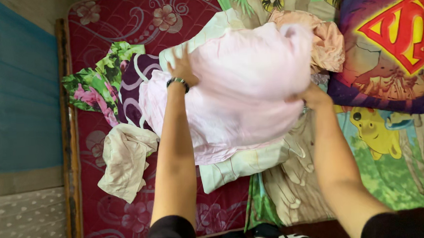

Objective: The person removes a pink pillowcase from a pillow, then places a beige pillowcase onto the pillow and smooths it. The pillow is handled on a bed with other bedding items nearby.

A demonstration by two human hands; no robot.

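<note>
My left hand (183,67) lies flat with its fingers spread against the upper left edge of the pale pink garment (242,90), pressing on it rather than gripping; a dark bracelet (178,82) sits on that wrist. My right hand (313,97) is clenched on the garment's right edge, thumb over the cloth. The garment bulges between both hands, lifted a little above the middle of the bed, over a cream sheet with a leaf print (239,164) that shows below and above it.

Just left of my left hand lie a purple and white patterned cloth (134,87) and a green floral cloth (97,84), both near the bed's left edge. Below them a crumpled beige garment (126,158) rests on the bare maroon flowered mattress (115,218), which has open room toward the near left corner. A peach cloth (327,41) touches the pink garment's top right. Beyond it, a purple cushion with a red and yellow emblem (389,44) fills the far right corner, on a cartoon-print bedsheet (396,171).
</note>
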